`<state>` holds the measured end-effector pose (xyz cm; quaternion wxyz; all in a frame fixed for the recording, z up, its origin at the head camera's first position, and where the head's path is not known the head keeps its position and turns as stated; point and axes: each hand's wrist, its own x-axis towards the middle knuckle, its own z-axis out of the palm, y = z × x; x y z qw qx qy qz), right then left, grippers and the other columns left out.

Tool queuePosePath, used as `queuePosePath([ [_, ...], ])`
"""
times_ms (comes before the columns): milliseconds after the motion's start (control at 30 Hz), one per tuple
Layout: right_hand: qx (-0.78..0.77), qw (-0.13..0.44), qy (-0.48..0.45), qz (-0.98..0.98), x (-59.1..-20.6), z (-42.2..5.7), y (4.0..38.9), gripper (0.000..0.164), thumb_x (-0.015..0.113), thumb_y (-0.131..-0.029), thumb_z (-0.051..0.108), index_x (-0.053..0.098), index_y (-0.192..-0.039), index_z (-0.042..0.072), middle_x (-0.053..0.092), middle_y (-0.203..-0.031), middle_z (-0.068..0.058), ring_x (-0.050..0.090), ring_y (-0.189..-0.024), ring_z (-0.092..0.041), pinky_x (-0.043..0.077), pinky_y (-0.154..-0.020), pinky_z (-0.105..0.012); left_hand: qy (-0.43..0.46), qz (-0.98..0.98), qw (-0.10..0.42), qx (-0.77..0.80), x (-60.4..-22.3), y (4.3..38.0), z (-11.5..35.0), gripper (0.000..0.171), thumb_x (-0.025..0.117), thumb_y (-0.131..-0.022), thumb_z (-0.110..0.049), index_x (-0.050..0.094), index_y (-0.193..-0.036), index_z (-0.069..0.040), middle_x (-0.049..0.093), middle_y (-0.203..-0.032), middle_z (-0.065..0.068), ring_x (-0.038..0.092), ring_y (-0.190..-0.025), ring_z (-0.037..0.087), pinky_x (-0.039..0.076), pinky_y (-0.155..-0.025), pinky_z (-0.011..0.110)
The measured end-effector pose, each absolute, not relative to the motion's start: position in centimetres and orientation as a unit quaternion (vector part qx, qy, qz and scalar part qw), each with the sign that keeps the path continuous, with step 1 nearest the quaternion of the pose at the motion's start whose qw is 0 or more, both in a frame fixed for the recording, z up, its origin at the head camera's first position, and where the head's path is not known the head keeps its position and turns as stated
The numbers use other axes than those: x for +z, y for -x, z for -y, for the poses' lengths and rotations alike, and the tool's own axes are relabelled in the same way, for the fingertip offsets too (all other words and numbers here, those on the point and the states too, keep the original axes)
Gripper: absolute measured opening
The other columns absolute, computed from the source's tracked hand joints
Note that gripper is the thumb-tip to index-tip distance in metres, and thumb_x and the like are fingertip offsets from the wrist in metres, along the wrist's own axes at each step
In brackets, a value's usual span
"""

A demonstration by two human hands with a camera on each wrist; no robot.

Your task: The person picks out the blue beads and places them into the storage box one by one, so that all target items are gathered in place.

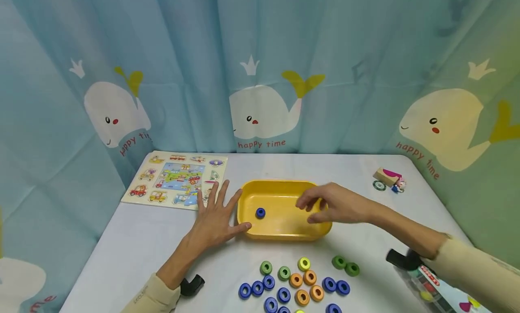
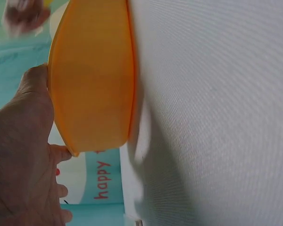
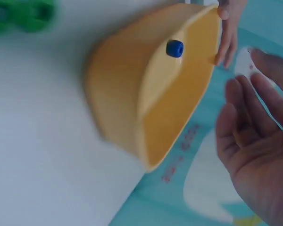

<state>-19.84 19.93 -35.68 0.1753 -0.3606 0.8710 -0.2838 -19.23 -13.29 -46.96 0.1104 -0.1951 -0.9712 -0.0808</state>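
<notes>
A yellow plastic tray [image 1: 284, 232] lies on the white table with one small blue ring [image 1: 260, 212] showing inside it, left of the middle. My left hand [image 1: 215, 225] is at the tray's left end, fingers spread and straight, thumb at the near rim. In the left wrist view, that thumb [image 2: 35, 79] touches the edge of the tray. Over the tray's right end hovers my right hand [image 1: 339, 203], fingers loosely bent and apart from the thumb. The right wrist view shows nothing in that palm [image 3: 262, 165].
Several blue rings [image 1: 257, 288], orange rings [image 1: 302, 297] and green rings [image 1: 351, 269], plus yellow ones [image 1: 304, 263], lie in front of the tray. A vehicle picture puzzle [image 1: 142, 200] is at the back left, small toys [image 1: 387, 177] at the back right, a printed package [image 1: 444, 288] at the near right.
</notes>
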Motion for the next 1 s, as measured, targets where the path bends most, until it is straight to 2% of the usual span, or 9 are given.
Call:
queuePosePath([
  [100,-0.278,0.209,0.339,-0.874,-36.1,-23.4,16.3,0.029,0.069,-0.082,0.038,0.061,-0.110,0.033,0.061,-0.103,0.017,0.058,-0.089,-0.006,0.051,-0.073,-0.030,0.197,0.971,0.111,-0.081,-47.1,19.2,13.2,0.093,0.041,-0.072,-0.082,0.026,-0.148,-0.030,0.006,-0.154,0.010,-0.002,-0.139,0.035,-0.003,-0.098,0.068],
  [200,-0.313,0.246,0.309,-0.864,-37.4,-26.0,13.3,0.030,0.069,-0.083,0.036,0.062,-0.112,0.030,0.063,-0.105,0.010,0.060,-0.081,-0.007,0.052,-0.068,-0.028,0.195,0.971,0.111,-0.084,-47.0,19.2,13.2,0.093,0.044,-0.072,-0.081,0.026,-0.148,-0.030,0.007,-0.154,0.011,-0.004,-0.139,0.034,-0.002,-0.098,0.068],
  [300,-0.362,0.262,0.286,-0.848,-39.2,-27.8,11.0,0.031,0.069,-0.084,0.029,0.064,-0.113,0.023,0.064,-0.105,0.002,0.059,-0.069,-0.009,0.050,-0.059,-0.026,0.193,0.971,0.105,-0.091,-47.0,19.2,13.2,0.093,0.046,-0.072,-0.080,0.025,-0.148,-0.030,0.005,-0.154,0.011,-0.009,-0.138,0.032,-0.008,-0.098,0.067],
  [400,-0.383,0.251,0.273,-0.846,-41.2,-28.7,9.5,0.032,0.070,-0.083,0.026,0.064,-0.114,0.020,0.063,-0.096,0.000,0.055,-0.064,-0.007,0.046,-0.052,-0.023,0.194,0.971,0.099,-0.095,-46.9,19.3,13.2,0.093,0.045,-0.073,-0.080,0.024,-0.148,-0.030,0.004,-0.154,0.011,-0.010,-0.138,0.032,-0.012,-0.097,0.065],
  [567,-0.382,0.222,0.260,-0.859,-43.8,-28.9,8.3,0.033,0.071,-0.082,0.027,0.064,-0.114,0.020,0.059,-0.080,0.006,0.051,-0.060,-0.004,0.042,-0.049,-0.021,0.198,0.971,0.095,-0.100,-46.9,19.4,13.2,0.093,0.043,-0.073,-0.080,0.022,-0.149,-0.030,0.006,-0.154,0.011,-0.003,-0.139,0.034,-0.007,-0.098,0.067],
  [767,-0.376,0.218,0.268,-0.860,-45.4,-28.3,8.1,0.033,0.071,-0.082,0.030,0.064,-0.114,0.024,0.061,-0.090,0.010,0.051,-0.061,-0.002,0.043,-0.049,-0.020,0.197,0.972,0.089,-0.095,-46.9,19.5,13.2,0.093,0.042,-0.074,-0.080,0.020,-0.149,-0.030,0.007,-0.154,0.010,0.002,-0.138,0.036,-0.003,-0.098,0.068],
  [1000,-0.361,0.243,0.245,-0.867,-46.1,-27.8,8.3,0.031,0.071,-0.081,0.033,0.065,-0.110,0.026,0.060,-0.102,0.014,0.052,-0.074,-0.004,0.045,-0.058,-0.021,0.193,0.973,0.081,-0.096,-46.8,19.4,13.1,0.093,0.045,-0.075,-0.078,0.020,-0.149,-0.029,0.008,-0.154,0.010,0.005,-0.138,0.036,-0.002,-0.099,0.067],
])
